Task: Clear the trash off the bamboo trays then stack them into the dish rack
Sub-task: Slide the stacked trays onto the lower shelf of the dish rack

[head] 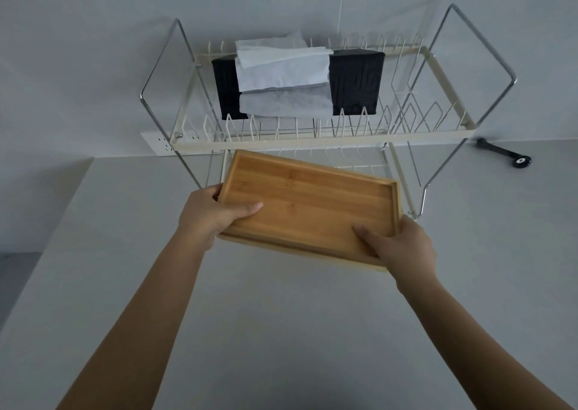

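A bamboo tray [309, 203] is held flat in front of the dish rack [319, 137], its far edge under the rack's upper tier. A second tray edge shows beneath it, so it looks like two stacked trays. My left hand [212, 212] grips the left short side, thumb on top. My right hand [403, 247] grips the near right corner, thumb inside the tray. The tray's surface is bare. The rack is a two-tier wire frame with cream rails and chrome side loops.
A black tissue box [356, 81] with white tissues [281, 68] draped over it sits on the rack's upper tier. A white power strip [159, 143] lies behind the rack at left. A black handled tool [503, 153] lies on the grey counter at right.
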